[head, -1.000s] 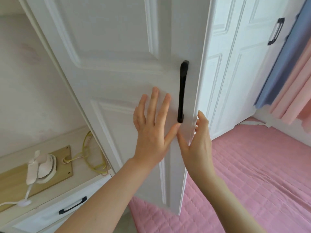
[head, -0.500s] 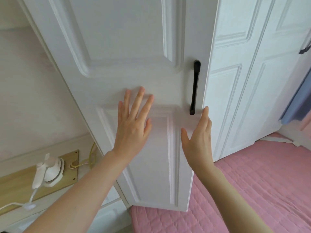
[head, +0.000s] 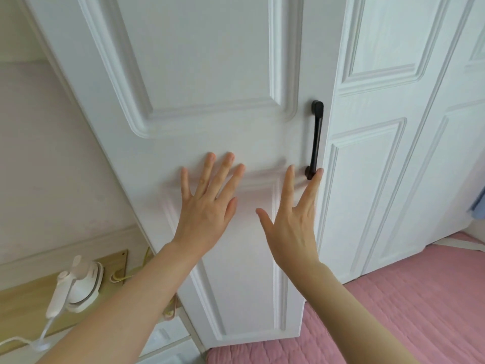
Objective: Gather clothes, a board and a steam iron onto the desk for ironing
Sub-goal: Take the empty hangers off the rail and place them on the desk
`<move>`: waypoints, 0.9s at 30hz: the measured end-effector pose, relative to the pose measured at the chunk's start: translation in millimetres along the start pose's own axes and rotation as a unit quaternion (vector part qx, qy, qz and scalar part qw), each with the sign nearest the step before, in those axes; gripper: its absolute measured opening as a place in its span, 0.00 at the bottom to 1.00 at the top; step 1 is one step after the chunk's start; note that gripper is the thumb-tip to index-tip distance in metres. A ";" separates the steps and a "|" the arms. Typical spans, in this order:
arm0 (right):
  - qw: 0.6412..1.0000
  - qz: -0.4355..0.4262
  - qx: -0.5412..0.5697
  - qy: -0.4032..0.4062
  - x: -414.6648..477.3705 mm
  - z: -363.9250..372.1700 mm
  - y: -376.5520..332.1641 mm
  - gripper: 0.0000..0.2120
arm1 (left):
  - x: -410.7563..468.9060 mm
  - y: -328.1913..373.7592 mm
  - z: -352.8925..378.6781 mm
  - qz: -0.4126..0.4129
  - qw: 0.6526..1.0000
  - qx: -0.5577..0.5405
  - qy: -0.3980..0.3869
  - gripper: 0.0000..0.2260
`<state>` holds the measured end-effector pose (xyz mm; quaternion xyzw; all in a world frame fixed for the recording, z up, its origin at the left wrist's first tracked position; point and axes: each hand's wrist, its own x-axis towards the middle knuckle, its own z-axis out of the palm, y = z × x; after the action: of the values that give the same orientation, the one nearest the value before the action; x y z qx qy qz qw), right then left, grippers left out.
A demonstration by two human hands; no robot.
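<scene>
Your left hand (head: pixel 207 214) and right hand (head: pixel 294 222) both lie spread flat, fingers straight, against the white wardrobe door (head: pixel 210 74), gripping nothing. One right fingertip reaches the lower end of its black handle (head: pixel 316 137). The steam iron (head: pixel 78 285) stands on the wooden board (head: pixel 23 298) towards the counter's (head: pixel 135 256) back edge, left of the door.
</scene>
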<state>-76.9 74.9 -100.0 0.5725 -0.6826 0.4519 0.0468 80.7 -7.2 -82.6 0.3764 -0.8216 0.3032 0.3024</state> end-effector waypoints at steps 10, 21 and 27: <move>0.999 -0.023 -0.031 -0.012 40.5 41.2 24.5 0.43 | 12.2 -5.6 42.4 -0.019 0.996 0.075 0.054 0.27; 0.998 -0.042 -0.036 -0.004 61.1 74.5 33.2 0.46 | 17.4 -9.8 63.0 -0.034 0.989 0.111 0.088 0.26; 0.996 -0.053 -0.068 0.004 68.1 84.7 40.8 0.46 | 18.6 -9.9 70.9 -0.036 0.985 0.137 0.099 0.26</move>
<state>-95.3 -34.8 -133.1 0.6017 -0.6800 0.4036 0.1125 59.7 -72.0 -111.3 0.4119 -0.7242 0.4376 0.3381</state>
